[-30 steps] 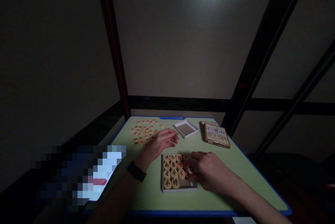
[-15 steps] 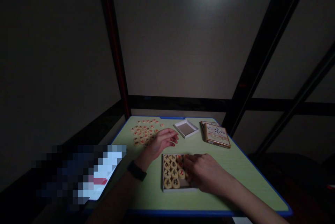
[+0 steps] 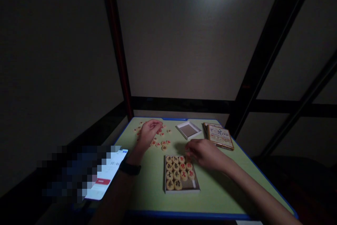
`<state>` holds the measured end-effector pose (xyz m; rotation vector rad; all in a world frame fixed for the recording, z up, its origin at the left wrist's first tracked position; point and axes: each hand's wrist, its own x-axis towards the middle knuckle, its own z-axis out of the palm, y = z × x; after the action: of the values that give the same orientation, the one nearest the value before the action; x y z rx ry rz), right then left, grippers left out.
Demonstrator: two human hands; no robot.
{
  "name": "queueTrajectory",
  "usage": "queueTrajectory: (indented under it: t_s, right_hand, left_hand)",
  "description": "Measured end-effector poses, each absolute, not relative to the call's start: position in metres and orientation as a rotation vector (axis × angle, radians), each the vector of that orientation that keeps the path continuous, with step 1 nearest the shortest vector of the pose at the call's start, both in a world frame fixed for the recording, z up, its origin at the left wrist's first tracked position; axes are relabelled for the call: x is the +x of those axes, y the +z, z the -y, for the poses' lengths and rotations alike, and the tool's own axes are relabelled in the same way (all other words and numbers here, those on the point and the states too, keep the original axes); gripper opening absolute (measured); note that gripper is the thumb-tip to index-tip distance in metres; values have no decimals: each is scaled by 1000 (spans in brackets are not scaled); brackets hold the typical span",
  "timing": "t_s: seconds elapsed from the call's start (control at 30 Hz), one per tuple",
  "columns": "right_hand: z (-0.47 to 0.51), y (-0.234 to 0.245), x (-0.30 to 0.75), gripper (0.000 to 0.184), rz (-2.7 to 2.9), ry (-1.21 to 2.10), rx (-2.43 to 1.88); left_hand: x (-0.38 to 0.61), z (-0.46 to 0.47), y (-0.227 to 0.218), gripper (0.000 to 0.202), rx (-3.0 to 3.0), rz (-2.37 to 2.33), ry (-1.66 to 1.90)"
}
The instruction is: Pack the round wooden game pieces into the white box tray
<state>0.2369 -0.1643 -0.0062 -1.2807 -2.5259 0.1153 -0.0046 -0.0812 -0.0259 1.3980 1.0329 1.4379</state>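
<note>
A shallow white tray (image 3: 196, 188) near the table's front edge holds several round wooden chess pieces (image 3: 179, 171) marked in black and red. My right hand (image 3: 204, 153) hovers at the tray's far right corner, fingers curled together; what they pinch, if anything, is hidden. My left hand (image 3: 149, 132), with a dark wristband, rests with bent fingers over a scatter of loose pieces (image 3: 160, 143) at the far left of the green table (image 3: 150, 186).
An empty white box lid (image 3: 189, 130) and a printed game box (image 3: 220, 136) lie at the back of the table. A lit phone (image 3: 106, 176) sits off the left edge. Dark bed-frame posts and rails surround the blue-edged table.
My left hand moved away from the tray to the loose pieces at the far left. My right hand lifted off the tray's pieces to its far corner; more pieces now show in the tray.
</note>
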Motion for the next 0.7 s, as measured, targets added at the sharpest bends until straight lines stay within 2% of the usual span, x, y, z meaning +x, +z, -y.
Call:
queueTrajectory:
  t_s: [0.1,0.27,0.4,0.53,0.7]
  right_hand:
    - [126,-18,224,23,2580,172,-1130]
    - [80,-48,193,41,2609,235,-1114]
    - [72,-67,181,34,2600,249,-1091]
    - [73,-76,183,20,2545,246,-1122]
    - [74,-79,189,20,2493,229,-1132]
  left_hand:
    - [-17,76,-34,9,1785,-1386,1343]
    - [-18,85,-57,21,2440,-1482,977]
    - [-16,90,-69,36,2643,-1362,838]
    - [-18,88,-75,33,2704,-1328,760]
    - [-22,83,-80,34,2718,-1227,684]
